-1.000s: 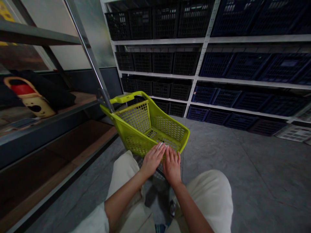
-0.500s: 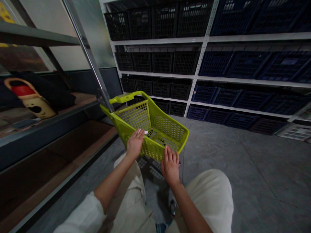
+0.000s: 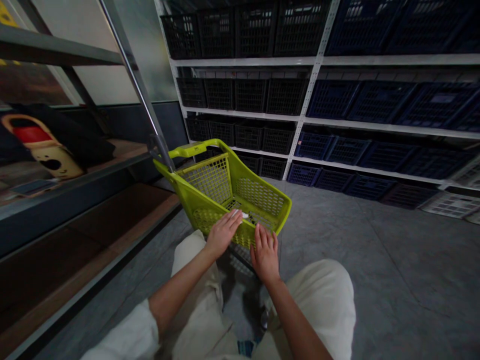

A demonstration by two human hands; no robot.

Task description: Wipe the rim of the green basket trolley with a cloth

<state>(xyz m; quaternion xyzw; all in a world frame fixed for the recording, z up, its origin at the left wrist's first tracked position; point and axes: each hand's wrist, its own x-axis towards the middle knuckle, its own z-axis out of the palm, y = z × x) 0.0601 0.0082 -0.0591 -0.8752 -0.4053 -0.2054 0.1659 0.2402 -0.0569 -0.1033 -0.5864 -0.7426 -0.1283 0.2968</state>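
Observation:
A lime-green plastic shopping cart [image 3: 258,198] with a perforated basket stands before my knees. My left hand [image 3: 224,234] lies on its near rim, fingers pressed together over a small white piece [image 3: 244,215] that sticks out past the fingertips; whether it is cloth or paper I cannot make out. My right hand [image 3: 265,252] holds the same rim close to the front corner, its fingers bent over the edge. The cart's handle [image 3: 189,150] points to the left, and a metal pole [image 3: 140,95] rises beside it.
White racks [image 3: 300,127] carry rows of black crates [image 3: 251,95] and blue crates [image 3: 333,100] behind the cart. On the left shelf [image 3: 129,152] are a bottle with a red top [image 3: 52,155], a phone [image 3: 35,187] and dark fabric [image 3: 80,137]. Grey floor [image 3: 375,250] extends to the right.
My left hand has slid along the near rim to the right, toward my right hand, taking the white piece with it. My right hand and the cart have stayed nearly in place.

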